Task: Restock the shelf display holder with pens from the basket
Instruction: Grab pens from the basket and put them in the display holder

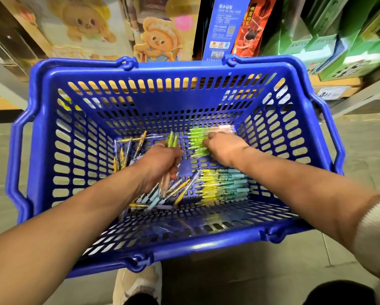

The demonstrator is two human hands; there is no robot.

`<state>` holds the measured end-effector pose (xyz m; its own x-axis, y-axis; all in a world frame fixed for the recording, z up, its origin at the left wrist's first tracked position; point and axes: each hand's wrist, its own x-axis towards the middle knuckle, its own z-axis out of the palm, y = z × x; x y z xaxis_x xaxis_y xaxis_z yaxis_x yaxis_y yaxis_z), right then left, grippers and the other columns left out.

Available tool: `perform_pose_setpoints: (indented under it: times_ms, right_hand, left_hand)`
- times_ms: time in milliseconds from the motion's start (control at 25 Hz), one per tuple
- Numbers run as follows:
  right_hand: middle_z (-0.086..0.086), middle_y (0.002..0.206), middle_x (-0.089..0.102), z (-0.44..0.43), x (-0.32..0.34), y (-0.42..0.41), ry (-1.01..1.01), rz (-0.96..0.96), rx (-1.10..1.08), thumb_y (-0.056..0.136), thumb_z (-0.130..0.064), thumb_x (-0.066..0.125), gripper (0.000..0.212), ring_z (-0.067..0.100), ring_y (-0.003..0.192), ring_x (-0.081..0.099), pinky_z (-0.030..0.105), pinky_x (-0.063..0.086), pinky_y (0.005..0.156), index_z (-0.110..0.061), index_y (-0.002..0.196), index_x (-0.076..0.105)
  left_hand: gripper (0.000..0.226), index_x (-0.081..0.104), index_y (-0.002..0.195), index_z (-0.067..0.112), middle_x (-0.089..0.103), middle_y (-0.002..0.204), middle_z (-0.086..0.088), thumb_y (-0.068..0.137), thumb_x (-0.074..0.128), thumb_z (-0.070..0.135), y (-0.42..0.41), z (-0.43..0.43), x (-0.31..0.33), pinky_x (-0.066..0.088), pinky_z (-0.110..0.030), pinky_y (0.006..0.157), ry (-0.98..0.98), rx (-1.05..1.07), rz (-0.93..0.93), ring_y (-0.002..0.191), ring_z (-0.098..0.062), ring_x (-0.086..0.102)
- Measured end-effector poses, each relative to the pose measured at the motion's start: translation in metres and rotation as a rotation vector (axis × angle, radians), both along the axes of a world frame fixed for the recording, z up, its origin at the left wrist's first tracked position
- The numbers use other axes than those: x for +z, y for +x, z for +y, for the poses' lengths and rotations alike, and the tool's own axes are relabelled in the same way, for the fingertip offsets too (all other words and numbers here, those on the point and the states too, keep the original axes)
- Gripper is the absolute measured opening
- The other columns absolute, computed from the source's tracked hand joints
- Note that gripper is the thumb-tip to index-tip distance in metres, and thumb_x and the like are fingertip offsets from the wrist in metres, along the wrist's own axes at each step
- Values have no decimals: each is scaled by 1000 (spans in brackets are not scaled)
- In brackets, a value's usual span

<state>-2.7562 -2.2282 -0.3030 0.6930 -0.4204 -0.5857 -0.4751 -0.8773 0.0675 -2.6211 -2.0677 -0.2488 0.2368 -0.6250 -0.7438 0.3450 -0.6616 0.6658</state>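
Observation:
A blue plastic basket (184, 245) stands on the floor below me, with many pens on its bottom. My left hand (160, 166) is down inside it and grips a small bunch of green pens (171, 139) that stick out past its fingers. My right hand (223, 147) lies over a row of green pens (195, 139) near the far right corner, fingers curled on them. A row of yellow and teal pens (224, 186) lies nearer to me. Loose yellow and pale blue pens (127, 155) are scattered at the left. No display holder is plainly visible.
Shelves stand behind the basket: cartoon bear cards (158, 40) at the back left, a blue box (226, 27) and a red box (250, 29) in the middle, green boxes (338, 36) at the right. A shoe (138, 287) shows below the basket on the grey floor.

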Motion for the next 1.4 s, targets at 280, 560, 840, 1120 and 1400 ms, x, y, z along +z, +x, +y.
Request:
perform_pose_setpoints:
  times_ms: [280, 560, 840, 1120, 1400]
  right_hand:
    - [10, 104, 68, -7, 11, 5, 30, -42, 45, 95, -6, 60, 15, 29, 83, 64, 36, 56, 77, -9, 109, 66]
    - [-4, 69, 75, 22, 52, 9, 710, -634, -752, 79, -35, 83, 21, 6, 64, 70, 20, 59, 69, -18, 83, 72]
    - [4, 99, 79, 34, 53, 27, 1041, -693, -774, 90, -7, 73, 16, 11, 88, 75, 22, 60, 78, -17, 103, 76]
    - [-5, 78, 76, 14, 45, 15, 809, -518, -564, 86, -29, 79, 5, 1, 63, 64, 17, 56, 65, -28, 90, 77]
    - [4, 126, 64, 13, -12, -5, 204, -73, -34, 96, -24, 65, 35, 27, 112, 63, 30, 51, 88, -20, 131, 63]
  left_hand:
    - [11, 50, 113, 7, 69, 81, -9, 109, 42, 12, 3, 4, -7, 59, -35, 63, 17, 110, 48, 61, -19, 64]
    - [17, 62, 116, 18, 68, 120, -8, 106, 50, 12, 3, -2, -9, 59, -48, 83, -85, 180, 103, 96, -26, 69]
    - [29, 57, 133, 17, 76, 98, -5, 109, 42, 22, 6, -1, -5, 62, -43, 84, -227, 175, 287, 80, -20, 74]
    - [24, 58, 126, 18, 61, 83, -6, 109, 44, 29, 2, 0, -2, 52, -34, 61, -123, 105, 126, 62, -16, 57]
    - [34, 50, 132, 9, 52, 75, -3, 105, 53, 31, 6, 1, -6, 47, -29, 52, -1, 87, 123, 57, -17, 51]
